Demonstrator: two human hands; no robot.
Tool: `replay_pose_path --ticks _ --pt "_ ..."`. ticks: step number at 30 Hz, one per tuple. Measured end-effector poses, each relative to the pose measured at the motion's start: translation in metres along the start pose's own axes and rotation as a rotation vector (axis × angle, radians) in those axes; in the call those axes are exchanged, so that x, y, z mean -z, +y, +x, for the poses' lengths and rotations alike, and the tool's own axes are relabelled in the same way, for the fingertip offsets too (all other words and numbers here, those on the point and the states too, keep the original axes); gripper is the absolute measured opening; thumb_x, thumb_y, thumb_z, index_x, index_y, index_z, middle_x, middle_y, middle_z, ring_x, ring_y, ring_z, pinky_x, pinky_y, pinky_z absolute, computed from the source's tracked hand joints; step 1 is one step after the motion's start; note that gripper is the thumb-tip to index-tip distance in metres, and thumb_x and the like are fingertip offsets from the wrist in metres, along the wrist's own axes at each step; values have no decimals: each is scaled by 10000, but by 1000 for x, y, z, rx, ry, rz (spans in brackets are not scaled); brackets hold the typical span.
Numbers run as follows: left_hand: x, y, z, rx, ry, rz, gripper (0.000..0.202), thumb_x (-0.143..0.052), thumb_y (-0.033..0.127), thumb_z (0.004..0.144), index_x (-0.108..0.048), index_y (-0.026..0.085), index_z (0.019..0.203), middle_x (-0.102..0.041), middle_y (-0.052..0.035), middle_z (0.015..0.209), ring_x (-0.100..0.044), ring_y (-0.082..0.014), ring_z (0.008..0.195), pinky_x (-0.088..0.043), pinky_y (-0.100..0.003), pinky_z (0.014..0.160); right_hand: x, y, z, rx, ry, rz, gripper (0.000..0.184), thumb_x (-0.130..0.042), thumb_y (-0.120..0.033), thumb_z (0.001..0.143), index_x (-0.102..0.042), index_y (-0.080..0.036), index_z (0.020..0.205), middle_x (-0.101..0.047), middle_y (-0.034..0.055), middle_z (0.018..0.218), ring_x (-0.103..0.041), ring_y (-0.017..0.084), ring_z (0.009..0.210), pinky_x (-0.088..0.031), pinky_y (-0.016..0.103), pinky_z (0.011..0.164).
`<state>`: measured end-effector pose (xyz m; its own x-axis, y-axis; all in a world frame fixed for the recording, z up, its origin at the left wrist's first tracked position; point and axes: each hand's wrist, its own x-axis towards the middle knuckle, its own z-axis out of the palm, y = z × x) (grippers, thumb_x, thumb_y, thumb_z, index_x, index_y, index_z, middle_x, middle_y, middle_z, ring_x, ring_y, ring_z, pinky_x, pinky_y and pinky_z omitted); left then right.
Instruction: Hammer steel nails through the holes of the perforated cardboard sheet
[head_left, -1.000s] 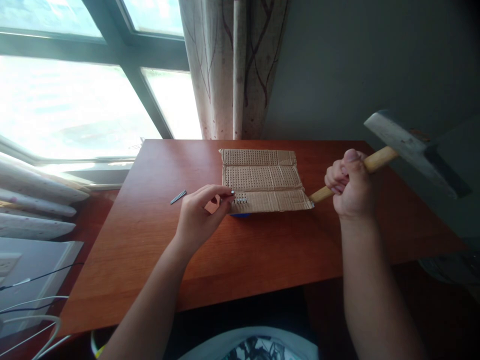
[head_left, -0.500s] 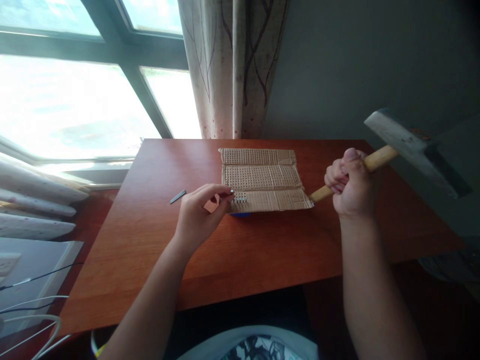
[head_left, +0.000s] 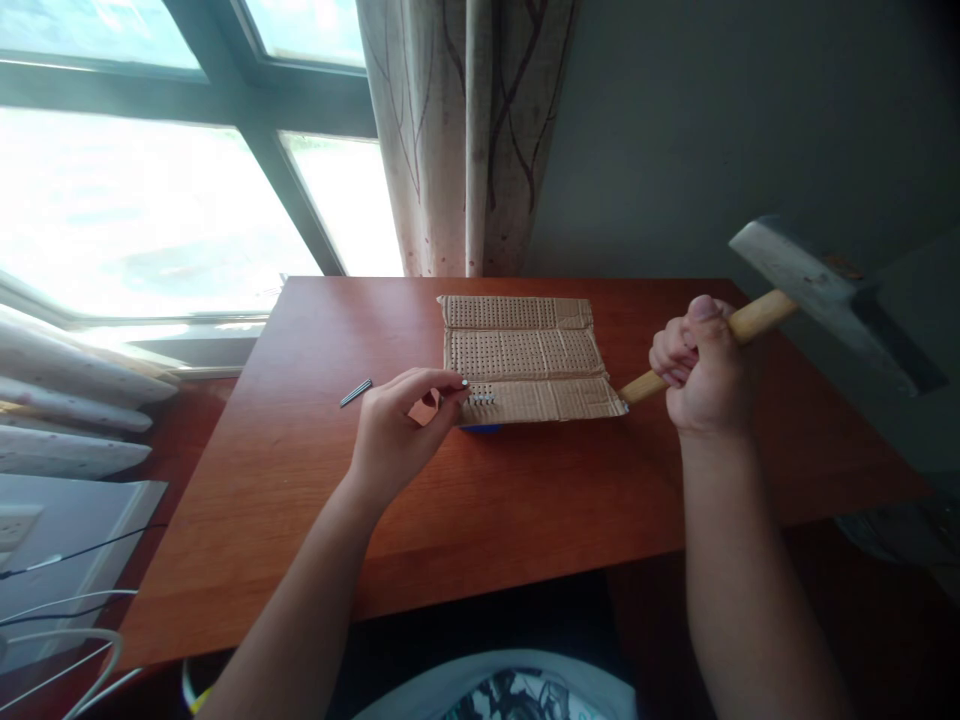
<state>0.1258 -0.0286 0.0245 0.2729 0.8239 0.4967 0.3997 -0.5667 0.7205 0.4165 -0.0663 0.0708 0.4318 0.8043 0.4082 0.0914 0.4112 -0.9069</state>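
One nail (head_left: 465,384) is being pinched by left hand (head_left: 397,420) at mid-frame perforated cardboard (head_left: 523,355); right hand (head_left: 703,370) is clenching a hammer (head_left: 814,288).

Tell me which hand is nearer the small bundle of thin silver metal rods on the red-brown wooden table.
Left. The left hand is just right of the rods; the right hand is farther right, past the brown perforated cardboard sheet, gripping a wooden-handled metal hammer.

Bare forearms (head_left: 300,595), pale printed top (head_left: 517,695)

No legible text; no numbers
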Motion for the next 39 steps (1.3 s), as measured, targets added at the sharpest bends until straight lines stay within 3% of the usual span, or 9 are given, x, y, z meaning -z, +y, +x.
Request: replay_pose_path --ticks 30,36,39 --pt "0 2 0 -34 -11 50 66 -675 173 823 -722 199 862 -734 9 776 -623 -106 634 -539 -224 632 -1 0 -1 1 10 9 543 -701 -500 854 -313 -238 577 -248 -97 433 -181 64 342 -126 268 341" --pt "-1 0 0 -22 -12 54 68 -667 181 826 -724 201 859 -726 10 752 -626 -111 633 -534 -226 624 -3 1 -1 7 -13 23 532 -697 -474 866 -318 -239 575 -241 -97 435 -185 66 341 -120 262 337" --pt "-2 -1 0 -23 -14 59 60 -665 184 832 -718 203 855 -723 12 747 -630 -113 639 -537 -226 636 -4 -1 2 -28 -96 -2 525 -676 -493 883 -342 -234 573 -258 -92 435 -217 63 346 -141 254 342"
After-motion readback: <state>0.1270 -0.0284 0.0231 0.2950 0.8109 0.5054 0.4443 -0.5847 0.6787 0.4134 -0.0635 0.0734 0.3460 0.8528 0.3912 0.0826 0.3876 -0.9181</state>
